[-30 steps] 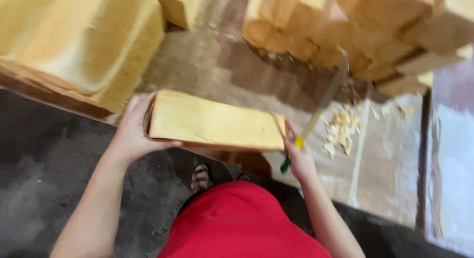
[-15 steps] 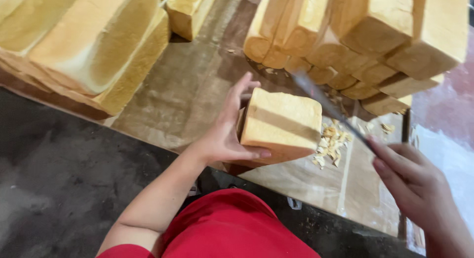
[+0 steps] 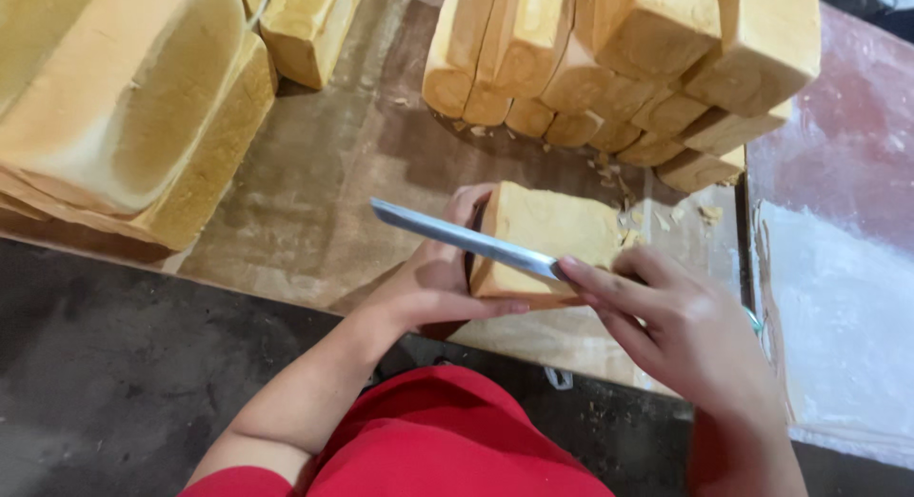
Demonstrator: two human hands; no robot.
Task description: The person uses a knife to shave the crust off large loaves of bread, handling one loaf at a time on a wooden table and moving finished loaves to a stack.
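My right hand (image 3: 681,330) is wrapped around a knife (image 3: 466,238), forefinger pressed along the blade, which lies flat across the top of the loaf (image 3: 552,235). My left hand (image 3: 433,278) cups the loaf's near end, fingers curled against it. The loaf sits on the bench (image 3: 314,202) near its front edge. No cut shows in it yet, so I'd say slicing is barely begun; crumbs (image 3: 666,216) lie just beside. Stacked loaves (image 3: 609,69) behind, big slabs (image 3: 124,116) at left. Dark floor (image 3: 95,364) below, floury sheet (image 3: 838,297) at right.
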